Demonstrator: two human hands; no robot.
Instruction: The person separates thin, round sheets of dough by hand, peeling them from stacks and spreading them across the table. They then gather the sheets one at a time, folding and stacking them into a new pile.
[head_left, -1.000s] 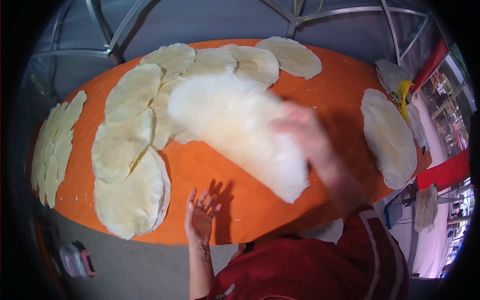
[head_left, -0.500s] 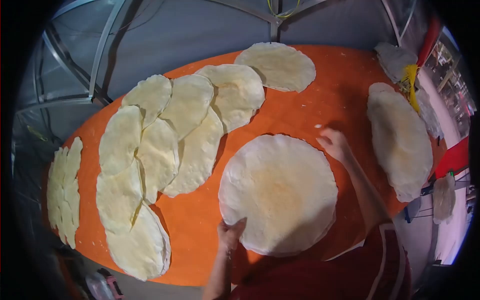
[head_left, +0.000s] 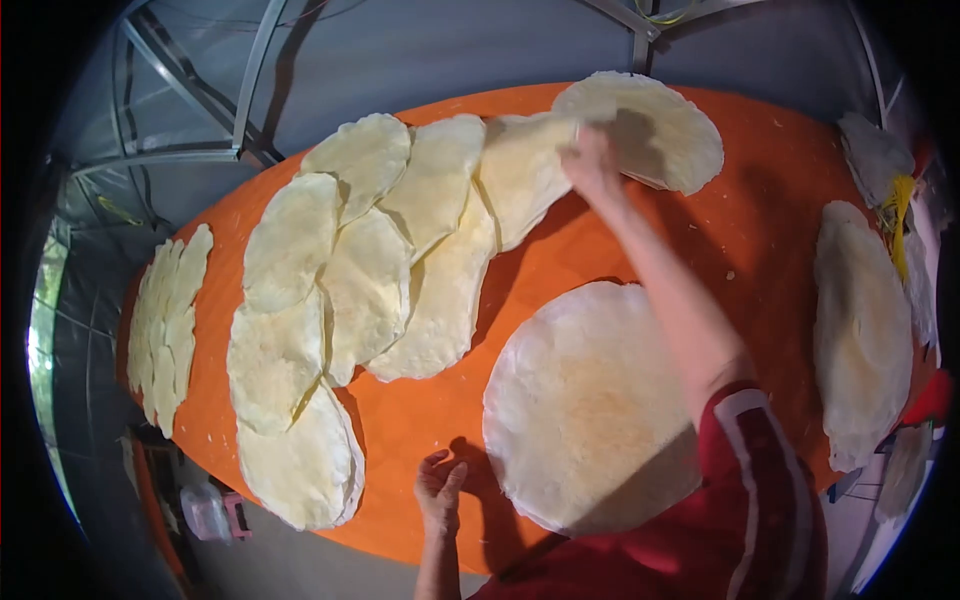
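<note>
While right hand (head_left: 592,162) grips one flatbread (head_left: 518,178), left hand (head_left: 440,490) near one larger round (head_left: 590,400).

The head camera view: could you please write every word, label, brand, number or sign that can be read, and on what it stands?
No readable text anywhere.
Flat breads and orange table: no writing seen.
Red sleeve: pale stripes, no letters seen.
Plastic tub and grey bag: too small or blurred to tell.
</note>
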